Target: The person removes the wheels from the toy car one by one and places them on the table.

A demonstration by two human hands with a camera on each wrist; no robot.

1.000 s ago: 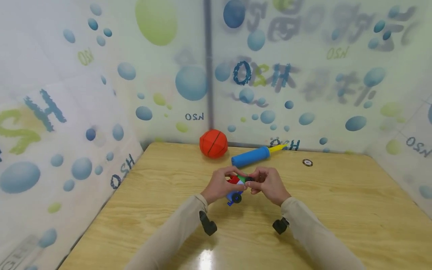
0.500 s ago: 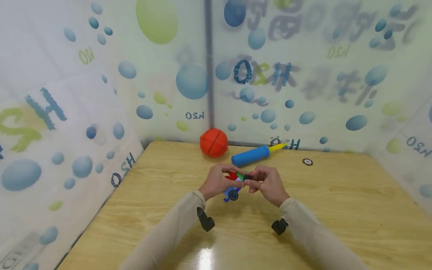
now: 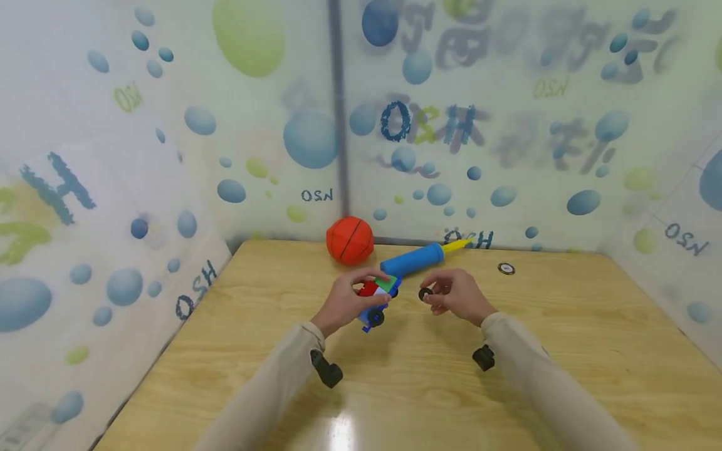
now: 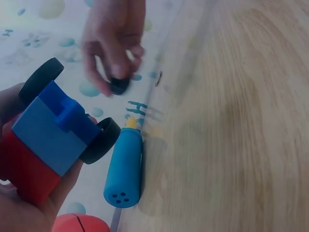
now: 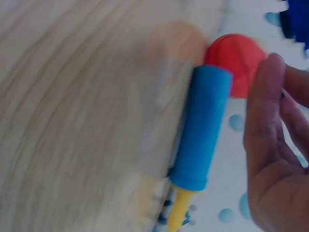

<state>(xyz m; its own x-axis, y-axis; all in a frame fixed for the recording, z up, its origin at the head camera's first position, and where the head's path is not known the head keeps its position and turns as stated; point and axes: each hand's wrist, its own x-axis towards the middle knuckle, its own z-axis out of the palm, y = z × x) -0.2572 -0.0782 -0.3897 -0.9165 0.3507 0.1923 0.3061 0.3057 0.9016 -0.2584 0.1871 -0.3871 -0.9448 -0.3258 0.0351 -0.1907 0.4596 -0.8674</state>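
Observation:
My left hand [image 3: 345, 303] grips a small toy car [image 4: 50, 137] made of red, blue and green blocks, held above the table. Two black wheels show at its blue end in the left wrist view, and a black wheel [image 3: 375, 317] is on its near side in the head view. To the right, my right hand [image 3: 461, 294] pinches a loose black wheel [image 3: 425, 294] between thumb and fingers, apart from the car. In the right wrist view the fingers hide nearly all of that wheel.
A red ball [image 3: 350, 241] with black lines sits at the back of the wooden table [image 3: 429, 388]. Beside it lies a blue hand pump [image 3: 413, 260] with a yellow nozzle. A round dark-and-white disc [image 3: 506, 269] lies at back right. Printed curtains stand behind and at the sides.
The hands have drawn apart. The right hand has come away from the car with a wheel in its fingers, while the left hand has shifted left with the car; the head view has turned slightly.

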